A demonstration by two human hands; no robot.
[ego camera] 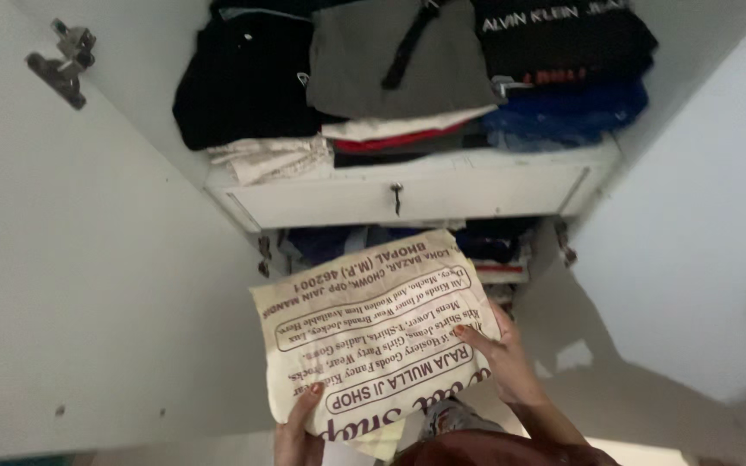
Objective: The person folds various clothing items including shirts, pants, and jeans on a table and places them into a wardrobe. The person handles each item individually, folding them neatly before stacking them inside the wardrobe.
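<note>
A white wardrobe (pixel 88 285) stands open before me, its doors swung out to both sides, and I look down into it in dim light. On the shelf (pixel 407 164) above the drawer (pixel 407 200) lie stacks of folded clothes (pixel 407 69), dark, grey, blue and red; their tops run off the upper edge of the view. Below the drawer a lower compartment is mostly hidden behind what I hold, and I can only make out dark blue cloth there. My left hand (pixel 297 436) is cut off at the bottom edge, so I see only the fingers curled over the lower left corner; its grip is closed on the cream cloth bag (pixel 373 332). My right hand (pixel 498 354) comes up from the lower right, thumb on top and fingers underneath, pinching the bag's right edge. The bag is flat, pale cream with dark printed lettering, held tilted and upside down to me, in front of the lower compartment, just below the drawer.
</note>
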